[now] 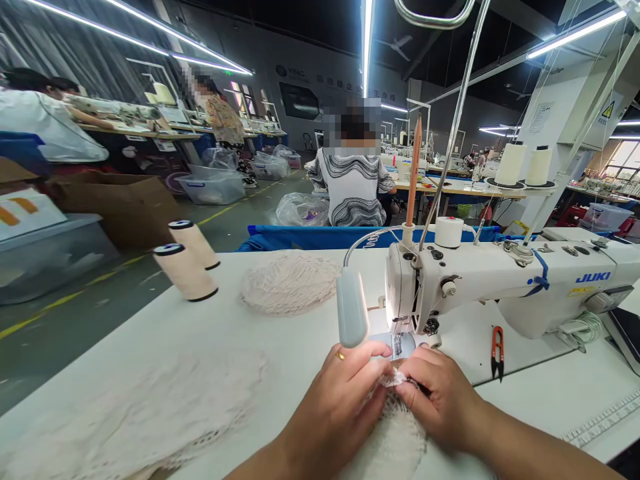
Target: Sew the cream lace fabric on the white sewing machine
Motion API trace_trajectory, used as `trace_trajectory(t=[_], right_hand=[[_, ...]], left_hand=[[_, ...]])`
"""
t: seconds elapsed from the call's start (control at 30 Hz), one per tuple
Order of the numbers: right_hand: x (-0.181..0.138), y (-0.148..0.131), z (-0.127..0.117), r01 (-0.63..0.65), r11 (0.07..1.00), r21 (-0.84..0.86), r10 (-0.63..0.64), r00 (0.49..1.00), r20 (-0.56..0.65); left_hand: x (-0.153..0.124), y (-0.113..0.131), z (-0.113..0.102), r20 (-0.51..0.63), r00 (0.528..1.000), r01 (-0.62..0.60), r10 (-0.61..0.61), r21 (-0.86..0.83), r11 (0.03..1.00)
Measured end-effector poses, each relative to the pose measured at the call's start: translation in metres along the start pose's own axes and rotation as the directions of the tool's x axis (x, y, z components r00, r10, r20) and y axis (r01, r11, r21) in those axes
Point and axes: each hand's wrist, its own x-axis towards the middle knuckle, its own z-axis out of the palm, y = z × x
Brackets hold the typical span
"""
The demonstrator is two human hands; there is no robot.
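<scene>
From here, the left hand [345, 387] and right hand [435, 393] are pinching lace [397, 433] just before the machine [465, 270], seemingly readying its edge; the next move probably calls for keeping it flat.

Over my link I see glossy painted metal on the JUKI sewing machine [485, 280] at three o'clock, matt wood on the pencil [415, 173] at two. I make out rough openwork lace [395, 437] at five, matt yarn on the thread cones [189, 279] at nine, clear plastic in the ruler [606, 420] at four.
</scene>
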Motion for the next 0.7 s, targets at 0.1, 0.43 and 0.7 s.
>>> trace_trajectory(t=[0.1,0.43,0.7], right_hand=[[-0.0001,-0.0001,0.0002,0.023,1.000,0.003,-0.023,1.000,0.001],[-0.0001,0.0000,0.0004,0.039,0.999,-0.036,-0.038,0.999,0.026],[-0.0022,-0.0022,-0.0018,-0.002,1.000,0.005,0.002,1.000,-0.030]], left_hand=[[0.0003,-0.0002,0.0004,0.002,1.000,0.004,-0.004,-0.005,1.000],[0.0056,0.0024,-0.0035,-0.001,1.000,-0.027,0.027,0.000,1.000],[0.0101,0.0071,-0.0077,0.046,0.998,0.035,-0.031,-0.085,0.996]])
